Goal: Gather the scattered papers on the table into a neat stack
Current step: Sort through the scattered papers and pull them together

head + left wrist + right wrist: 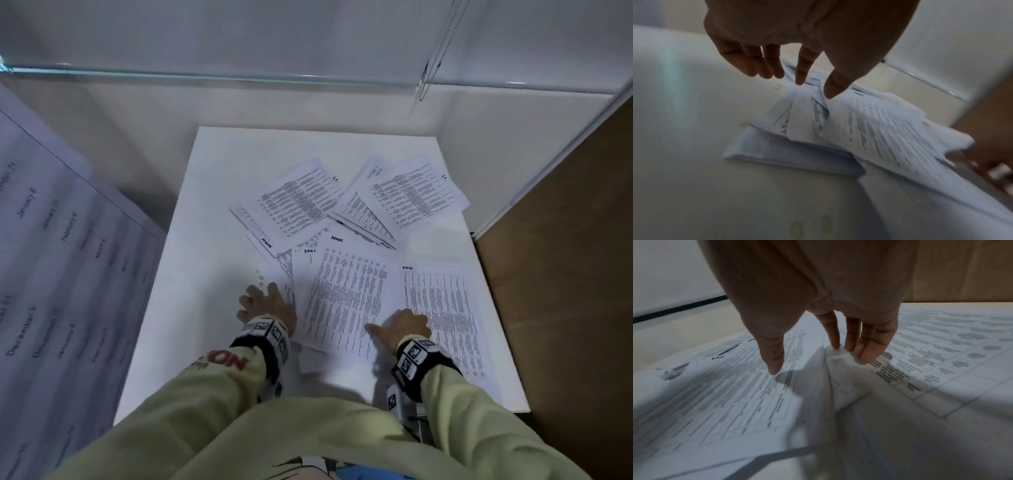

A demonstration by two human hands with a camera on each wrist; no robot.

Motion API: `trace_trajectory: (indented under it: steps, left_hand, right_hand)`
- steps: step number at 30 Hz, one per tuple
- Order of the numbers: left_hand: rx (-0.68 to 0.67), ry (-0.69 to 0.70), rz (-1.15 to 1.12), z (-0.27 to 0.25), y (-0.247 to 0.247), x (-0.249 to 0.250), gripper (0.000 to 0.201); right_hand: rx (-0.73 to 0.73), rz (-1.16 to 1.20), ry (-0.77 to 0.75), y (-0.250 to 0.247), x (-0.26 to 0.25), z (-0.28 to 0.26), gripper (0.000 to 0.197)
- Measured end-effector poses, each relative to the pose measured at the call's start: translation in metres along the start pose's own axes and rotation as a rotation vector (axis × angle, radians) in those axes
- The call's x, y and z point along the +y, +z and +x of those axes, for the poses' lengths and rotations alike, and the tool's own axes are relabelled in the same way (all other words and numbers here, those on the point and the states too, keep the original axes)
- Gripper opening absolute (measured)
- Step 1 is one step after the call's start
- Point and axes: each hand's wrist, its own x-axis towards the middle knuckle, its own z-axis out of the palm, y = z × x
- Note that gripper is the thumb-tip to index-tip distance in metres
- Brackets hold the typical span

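Several printed sheets lie scattered and overlapping on the white table [209, 212]. One sheet [298, 202] sits at the back left, another [414, 192] at the back right. A large sheet [346, 301] and its neighbour [445, 315] lie near me. My left hand [263, 294] has spread, straight fingers at the left edge of the pile [869, 129]; the left hand [799, 84] holds nothing. My right hand [400, 325] presses flat on the near sheets, thumb stretched left. In the right wrist view the right hand [816, 365] has straight fingertips [863, 353] touching a raised fold of paper [844, 369].
A big sheet printed with dates [51, 274] leans at the left of the table. A brown board [565, 291] stands along the right side. White walls and a glass edge [239, 77] close off the back. Bare tabletop lies left of the pile.
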Motion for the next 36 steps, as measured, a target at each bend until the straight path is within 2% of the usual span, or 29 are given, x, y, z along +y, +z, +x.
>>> trace_trajectory:
  steps: [2,5,9,11,13,16,18,20,24,27,29,32,35,36]
  left_hand:
    - [-0.065,0.063,0.011,-0.004,0.008,0.007,0.055]
    - [-0.199,0.036,-0.165,-0.011,0.013,0.018,0.067]
    - [-0.219,0.087,-0.302,-0.016,0.017,0.026,0.054]
    - [-0.253,0.127,-0.371,-0.019,0.02,0.028,0.061]
    - [-0.281,0.166,-0.385,-0.021,0.02,0.029,0.073]
    - [-0.17,0.133,-0.195,-0.017,0.014,0.019,0.099]
    - [-0.037,0.033,-0.103,-0.007,0.01,0.004,0.095]
    - [0.015,-0.047,-0.113,0.003,0.009,-0.008,0.088]
    - [-0.05,-0.08,-0.156,0.009,0.014,-0.004,0.097]
    - [-0.128,-0.078,-0.208,0.013,0.019,-0.003,0.105]
    - [-0.127,-0.09,-0.26,0.016,0.016,-0.011,0.097]
    - [-0.091,-0.069,-0.341,0.023,0.008,-0.038,0.064]
    - [-0.119,-0.039,-0.441,0.037,0.009,-0.087,0.038]
    - [-0.154,-0.052,-0.548,0.041,0.01,-0.105,0.028]
  right_hand:
    - [-0.004,0.028,0.031,0.006,-0.003,0.002,0.083]
    - [-0.033,0.168,-0.012,0.009,-0.001,0.006,0.064]
    - [-0.076,0.223,-0.046,0.01,0.004,0.011,0.065]
    - [-0.087,0.319,-0.036,0.004,0.01,0.01,0.067]
    - [-0.058,0.374,-0.036,-0.009,0.023,0.014,0.058]
    - [0.03,0.351,0.015,-0.032,0.058,0.026,0.051]
    - [0.062,0.314,0.074,-0.045,0.085,0.034,0.052]
    - [0.076,0.231,0.132,-0.054,0.11,0.041,0.053]
    - [0.066,0.146,0.215,-0.051,0.128,0.047,0.055]
    - [0.214,0.079,0.249,-0.047,0.111,0.036,0.072]
    - [0.307,0.044,0.13,-0.04,0.094,0.027,0.066]
    - [0.331,0.11,-0.154,-0.028,0.071,0.022,0.046]
    - [0.196,0.234,-0.419,-0.019,0.037,0.008,0.007]
    - [0.128,0.221,-0.464,-0.016,0.024,0.002,0.003]
